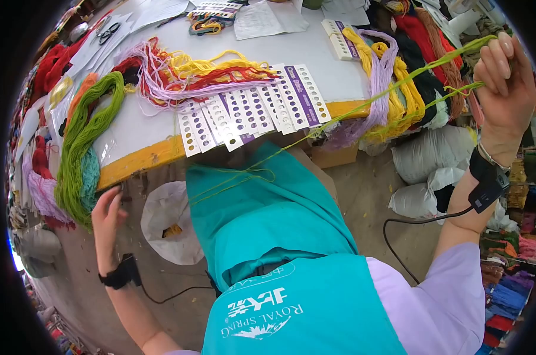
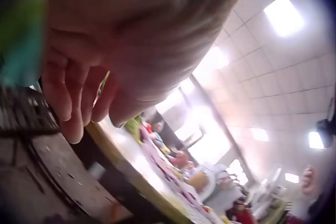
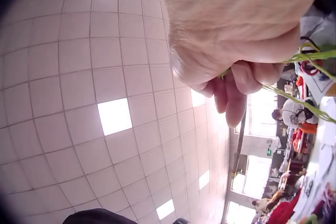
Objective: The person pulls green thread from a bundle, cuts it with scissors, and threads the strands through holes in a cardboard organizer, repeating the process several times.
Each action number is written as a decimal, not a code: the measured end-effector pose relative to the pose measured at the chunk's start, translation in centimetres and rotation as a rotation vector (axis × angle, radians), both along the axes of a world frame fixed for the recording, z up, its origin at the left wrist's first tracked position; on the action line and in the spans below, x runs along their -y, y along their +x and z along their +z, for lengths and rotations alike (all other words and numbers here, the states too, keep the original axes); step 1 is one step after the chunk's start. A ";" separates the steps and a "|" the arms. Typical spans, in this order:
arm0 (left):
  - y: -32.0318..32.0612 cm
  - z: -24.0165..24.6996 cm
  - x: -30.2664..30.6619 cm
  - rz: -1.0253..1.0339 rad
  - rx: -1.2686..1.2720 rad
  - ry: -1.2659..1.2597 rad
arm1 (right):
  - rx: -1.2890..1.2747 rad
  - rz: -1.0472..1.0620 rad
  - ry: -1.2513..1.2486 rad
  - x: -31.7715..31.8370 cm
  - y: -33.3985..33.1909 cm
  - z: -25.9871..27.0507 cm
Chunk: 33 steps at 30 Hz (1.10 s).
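Raised at the far right of the head view, my right hand [image 1: 504, 92] grips strands of yellow-green thread [image 1: 407, 80]. These run slanting down over the table edge to my lap, where loose ends [image 1: 244, 174] lie on the teal apron. In the right wrist view the fingers [image 3: 247, 79] curl round the thread [image 3: 296, 98]. My left hand [image 1: 107, 219] hangs by the table's front left edge with loosely bent fingers, holding nothing. Close above it a thick green skein [image 1: 87, 127] drapes over that edge.
Punched thread cards [image 1: 253, 112] overlap along the table's yellow edge [image 1: 143, 160]. Lilac, red and yellow skeins [image 1: 179, 80] lie behind them. More skeins [image 1: 383, 77] hang at the right. Scissors [image 1: 108, 34] rest on papers. A white bag [image 1: 170, 222] stands below.
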State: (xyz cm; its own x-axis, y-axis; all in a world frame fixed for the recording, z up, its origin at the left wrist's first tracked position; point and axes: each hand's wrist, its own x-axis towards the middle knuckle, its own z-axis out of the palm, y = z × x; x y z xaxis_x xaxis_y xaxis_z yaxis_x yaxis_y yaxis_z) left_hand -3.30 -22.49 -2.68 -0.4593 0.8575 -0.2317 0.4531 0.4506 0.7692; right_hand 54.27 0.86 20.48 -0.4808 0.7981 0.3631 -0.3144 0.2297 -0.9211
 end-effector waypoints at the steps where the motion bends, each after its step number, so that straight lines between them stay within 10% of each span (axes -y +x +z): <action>1: 3.0 0.7 -1.9 -0.070 0.038 0.063 | 0.008 0.005 0.015 0.1 -0.5 0.2; 14: 26.1 1.8 -15.3 -0.734 0.709 0.031 | 0.014 0.034 0.079 1.0 -1.5 1.8; 21: 27.1 0.6 -15.6 -0.719 1.118 -0.138 | -0.010 0.039 0.070 0.7 -1.0 1.3; 33: 21.6 1.6 -12.1 -0.376 1.114 0.186 | -0.011 0.033 -0.045 -0.4 0.0 -2.5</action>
State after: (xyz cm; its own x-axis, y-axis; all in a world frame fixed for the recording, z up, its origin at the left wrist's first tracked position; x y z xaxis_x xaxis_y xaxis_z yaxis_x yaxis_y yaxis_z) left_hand 18.34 -10.39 -1.10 0.2035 0.9581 -0.2016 -0.4267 0.2721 0.8625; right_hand 54.27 1.23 17.94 -0.5035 0.7974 0.3326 -0.3311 0.1775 -0.9268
